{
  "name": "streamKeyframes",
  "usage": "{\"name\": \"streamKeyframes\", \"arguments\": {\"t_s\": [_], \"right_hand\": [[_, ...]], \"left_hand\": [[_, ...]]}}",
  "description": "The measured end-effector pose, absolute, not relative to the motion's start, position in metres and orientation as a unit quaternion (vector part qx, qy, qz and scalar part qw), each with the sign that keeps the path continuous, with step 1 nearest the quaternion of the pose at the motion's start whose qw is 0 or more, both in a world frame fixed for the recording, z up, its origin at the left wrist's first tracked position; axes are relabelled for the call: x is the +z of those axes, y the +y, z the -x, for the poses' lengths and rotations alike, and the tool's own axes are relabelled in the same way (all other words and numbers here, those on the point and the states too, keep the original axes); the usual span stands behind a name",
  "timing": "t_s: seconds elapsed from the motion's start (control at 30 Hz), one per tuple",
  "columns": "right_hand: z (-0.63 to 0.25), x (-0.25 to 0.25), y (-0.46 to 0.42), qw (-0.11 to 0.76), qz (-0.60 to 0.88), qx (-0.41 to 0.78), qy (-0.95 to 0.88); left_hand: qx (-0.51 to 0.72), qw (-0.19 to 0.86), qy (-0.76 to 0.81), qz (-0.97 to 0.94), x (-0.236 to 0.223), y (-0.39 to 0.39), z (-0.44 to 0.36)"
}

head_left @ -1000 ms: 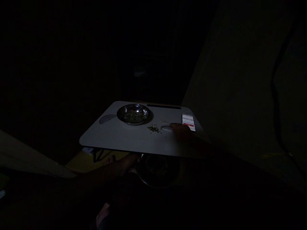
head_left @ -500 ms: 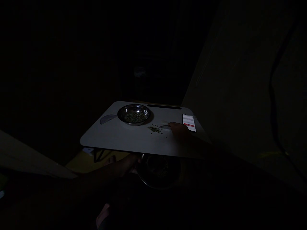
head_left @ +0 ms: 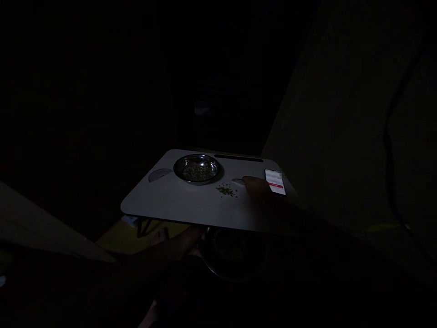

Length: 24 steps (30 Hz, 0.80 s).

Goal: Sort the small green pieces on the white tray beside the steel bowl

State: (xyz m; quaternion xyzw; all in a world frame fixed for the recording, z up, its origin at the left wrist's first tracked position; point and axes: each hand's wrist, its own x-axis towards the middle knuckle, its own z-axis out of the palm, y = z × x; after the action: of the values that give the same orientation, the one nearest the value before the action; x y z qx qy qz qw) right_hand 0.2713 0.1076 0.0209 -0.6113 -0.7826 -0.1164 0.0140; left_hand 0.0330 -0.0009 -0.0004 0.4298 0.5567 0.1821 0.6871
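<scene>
One steel bowl [head_left: 197, 169], one greens pile [head_left: 225, 190], one phone [head_left: 275, 181].
Right hand [head_left: 259, 189] clenches a knife [head_left: 238, 181]; left hand [head_left: 191, 239] sits below the bench [head_left: 164, 204], grip too dark to tell.

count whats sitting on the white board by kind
steel bowl with chopped greens: 1
phone: 1
pale blade under the right hand: 1
loose heap of chopped greens: 1
total: 4
grey half-moon looks built into the board, so not counted
</scene>
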Motion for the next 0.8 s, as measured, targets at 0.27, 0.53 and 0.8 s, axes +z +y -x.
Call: {"name": "streamKeyframes", "arguments": {"t_s": [0.27,0.53,0.8], "right_hand": [[-0.267,0.023,0.115,0.003,0.627,-0.102,-0.772],[-0.28,0.018,0.111,0.03,0.6,-0.113,-0.791],[-0.275,0.021,0.103,0.053,0.573,-0.107,-0.811]], "left_hand": [[0.193,0.703,0.562,-0.391,0.01,-0.003,-0.033],[0.22,0.703,0.551,-0.393,-0.01,0.001,-0.03],[0.225,0.694,0.562,-0.389,-0.013,0.003,-0.029]]}}
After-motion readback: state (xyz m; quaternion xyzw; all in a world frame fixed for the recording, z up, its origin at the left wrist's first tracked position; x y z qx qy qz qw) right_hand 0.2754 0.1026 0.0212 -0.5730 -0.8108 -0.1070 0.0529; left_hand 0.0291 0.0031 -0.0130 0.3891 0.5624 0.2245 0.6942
